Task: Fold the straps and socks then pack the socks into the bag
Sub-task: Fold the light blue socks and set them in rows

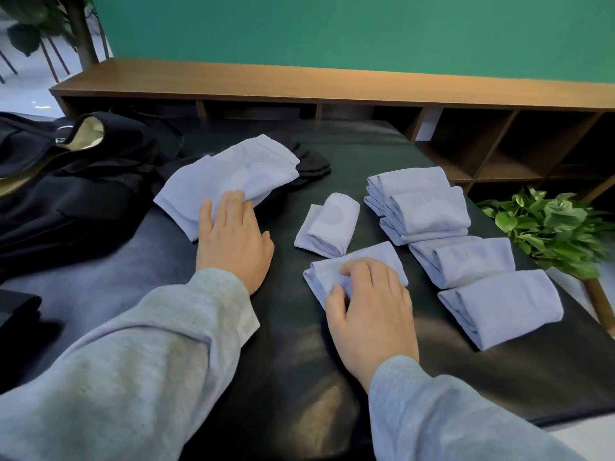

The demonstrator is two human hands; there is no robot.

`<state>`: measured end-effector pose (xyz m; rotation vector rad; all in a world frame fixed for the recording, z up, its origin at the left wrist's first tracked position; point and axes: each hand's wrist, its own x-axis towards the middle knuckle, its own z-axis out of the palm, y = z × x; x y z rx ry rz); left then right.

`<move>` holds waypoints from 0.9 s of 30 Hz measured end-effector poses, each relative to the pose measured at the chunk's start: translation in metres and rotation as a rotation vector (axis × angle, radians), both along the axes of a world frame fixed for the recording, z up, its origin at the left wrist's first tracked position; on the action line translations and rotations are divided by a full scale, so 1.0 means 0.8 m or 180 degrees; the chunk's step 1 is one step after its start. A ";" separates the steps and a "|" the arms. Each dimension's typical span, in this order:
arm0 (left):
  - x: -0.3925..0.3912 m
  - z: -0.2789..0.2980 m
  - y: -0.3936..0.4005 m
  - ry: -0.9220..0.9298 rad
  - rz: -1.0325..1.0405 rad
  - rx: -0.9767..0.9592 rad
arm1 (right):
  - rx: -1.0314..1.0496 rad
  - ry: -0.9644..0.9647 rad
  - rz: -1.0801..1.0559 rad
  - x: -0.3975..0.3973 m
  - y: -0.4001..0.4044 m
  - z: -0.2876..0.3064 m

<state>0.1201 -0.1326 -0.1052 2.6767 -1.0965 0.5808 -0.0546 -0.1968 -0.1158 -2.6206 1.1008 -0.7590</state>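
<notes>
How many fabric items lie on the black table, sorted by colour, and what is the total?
Light blue sock bundles: 7, counting the unfolded pile under the left hand, the bundle gripped by the right hand, and the stack, whose layers I cannot separate, as 1.
Black folded socks: 1
Black bag: 1
Total: 9

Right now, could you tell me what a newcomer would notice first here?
Pale blue folded socks lie in a row along the right of the black table. The right hand pinches one folded sock at the centre, while the left hand presses on an unfolded sock beside the black bag.
</notes>
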 end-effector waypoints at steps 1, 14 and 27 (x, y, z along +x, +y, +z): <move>-0.004 -0.002 0.002 -0.0089 -0.0066 -0.0126 | 0.0048 0.0030 0.0021 -0.001 0.000 0.001; -0.088 -0.022 0.089 0.0097 -0.0412 -0.0500 | 0.0296 0.0157 0.0129 -0.005 0.003 0.016; -0.106 -0.019 0.119 0.0508 -0.0635 -0.1199 | -0.0369 -0.0547 0.1779 -0.012 0.046 0.017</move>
